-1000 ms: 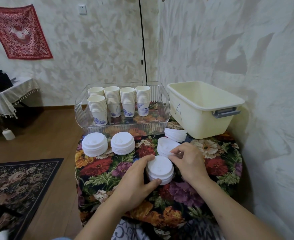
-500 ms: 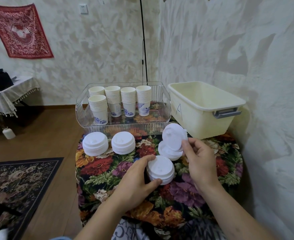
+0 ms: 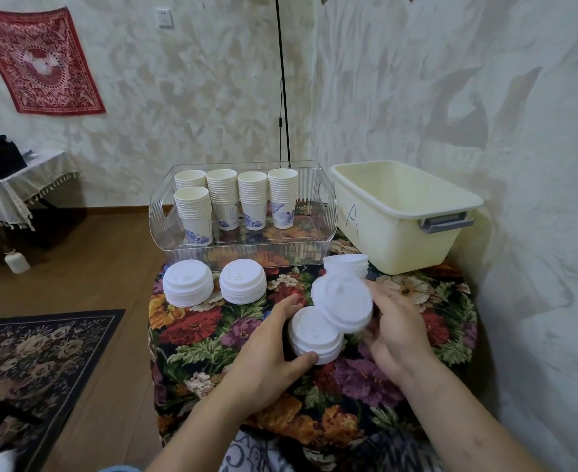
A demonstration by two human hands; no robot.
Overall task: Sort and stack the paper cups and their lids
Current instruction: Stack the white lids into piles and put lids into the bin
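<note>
Left hand (image 3: 267, 352) grips lid stack (image 3: 311, 338); right hand (image 3: 396, 328) pinches tilted lid (image 3: 345, 301); cream bin (image 3: 400, 216) beyond.

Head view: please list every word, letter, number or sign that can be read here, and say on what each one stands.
"A": handwritten in dark marker on the near side of the cream plastic bin.
Small dark print on the paper cups in the clear tray: too small to read.
Raised marks on the white lids: too blurred to read.
No other text shows.
</note>
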